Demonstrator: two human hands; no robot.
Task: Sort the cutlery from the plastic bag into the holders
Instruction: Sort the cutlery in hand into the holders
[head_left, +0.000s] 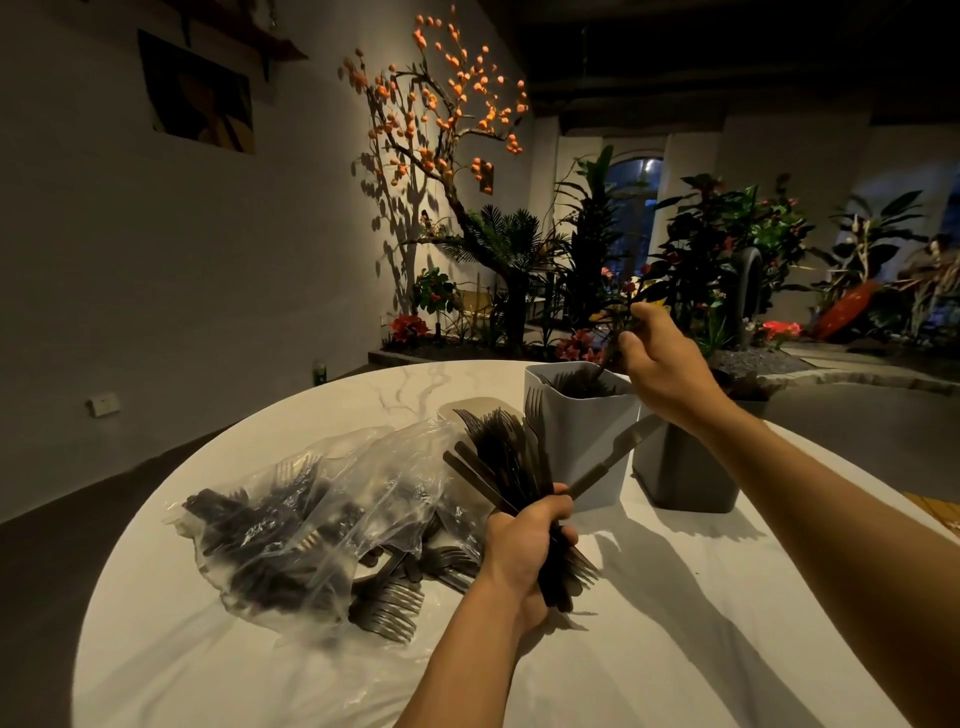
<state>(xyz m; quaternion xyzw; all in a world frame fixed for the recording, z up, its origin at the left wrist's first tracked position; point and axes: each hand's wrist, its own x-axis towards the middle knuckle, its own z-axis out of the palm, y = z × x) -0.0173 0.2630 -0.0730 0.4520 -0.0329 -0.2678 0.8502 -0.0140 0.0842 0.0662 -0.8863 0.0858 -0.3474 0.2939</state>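
Cutlery bundle (511, 457) is clamped in my left hand (524, 540), fingers wrapped tight. My right hand (662, 358) pinches one dark piece over the white holder (579, 431); the plastic bag (322, 514) lies on the table (675, 623).

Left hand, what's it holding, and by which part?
The left hand grips a mixed bundle of dark cutlery around its middle; fork tines stick out on both sides of the fist.

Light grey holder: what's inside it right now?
The light grey holder holds dark cutlery, tops showing at its rim. The right hand is lowering another piece in. Its wall hides everything lower, so types and count are unclear.
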